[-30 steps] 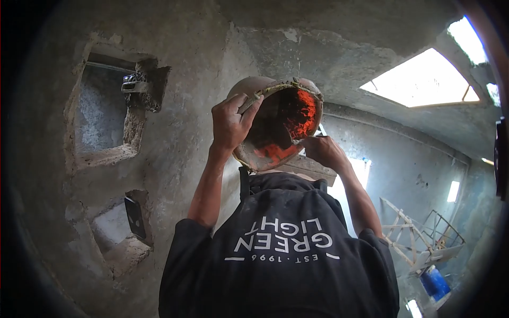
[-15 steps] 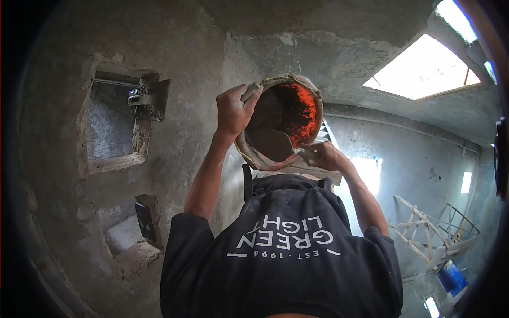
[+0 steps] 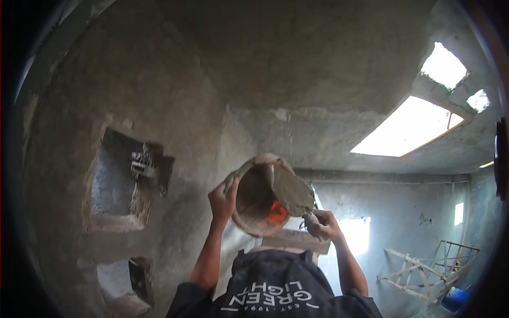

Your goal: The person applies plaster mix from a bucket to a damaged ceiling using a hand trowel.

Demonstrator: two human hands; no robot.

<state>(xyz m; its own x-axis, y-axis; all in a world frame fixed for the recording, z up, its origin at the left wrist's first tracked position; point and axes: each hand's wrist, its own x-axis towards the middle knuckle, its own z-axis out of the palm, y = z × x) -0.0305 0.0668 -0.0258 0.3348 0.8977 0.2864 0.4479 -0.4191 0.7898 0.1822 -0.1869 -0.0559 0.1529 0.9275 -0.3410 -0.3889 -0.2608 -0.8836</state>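
A round bucket [image 3: 246,206], its inside partly orange and smeared with grey, is tilted so that its mouth faces the camera. My left hand [image 3: 222,200] is closed on the bucket's rim at the left side. My right hand [image 3: 324,226] grips the handle of a trowel [image 3: 291,192], whose blade is coated with wet grey mortar and lies across the right part of the bucket's mouth. How much is inside the bucket is hard to tell, as the inside is dark.
A wooden board [image 3: 295,241] is behind the bucket. Recesses [image 3: 114,180] open in the rough left wall, one with a dark box [image 3: 139,279]. A metal frame [image 3: 419,273] and a blue container [image 3: 455,300] stand at the lower right. Bright openings [image 3: 408,127] show at the upper right.
The view has tilted upward, so bucket and hands sit lower. The trowel has moved from inside the bucket to across its right rim, and its blade now shows grey mortar.
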